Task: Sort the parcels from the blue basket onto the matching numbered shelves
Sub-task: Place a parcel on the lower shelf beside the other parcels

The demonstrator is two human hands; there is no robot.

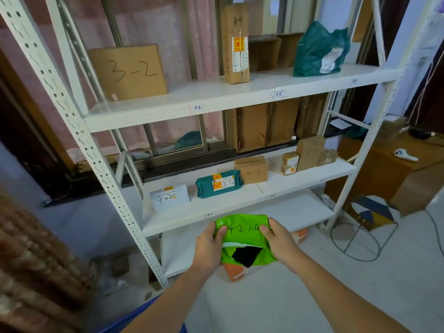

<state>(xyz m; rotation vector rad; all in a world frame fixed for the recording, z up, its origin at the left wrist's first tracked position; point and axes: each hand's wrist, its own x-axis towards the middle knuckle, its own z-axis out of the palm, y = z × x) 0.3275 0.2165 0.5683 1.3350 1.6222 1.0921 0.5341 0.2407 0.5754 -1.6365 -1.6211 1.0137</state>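
A bright green plastic parcel (243, 239) marked "4-2" hangs in front of the lower shelf; it has a torn dark hole in its lower half. My left hand (209, 243) grips its left edge and my right hand (280, 239) grips its right edge. Just beyond it runs the white shelf (182, 213) with a small "4-2" tag on its front edge. On that shelf lie a white parcel marked "4-2" (169, 196), a teal parcel (218, 183) and a brown box marked "4-3" (251, 169). A corner of the blue basket (134, 318) shows at the bottom.
The upper shelf (216, 104) carries a box marked "3-2" (128, 72), a tall box (235, 44) and a teal bag (320, 51). An orange parcel (236, 272) lies on the floor under my hands. A wire stand (358, 239) and a wooden cabinet (394, 169) are on the right.
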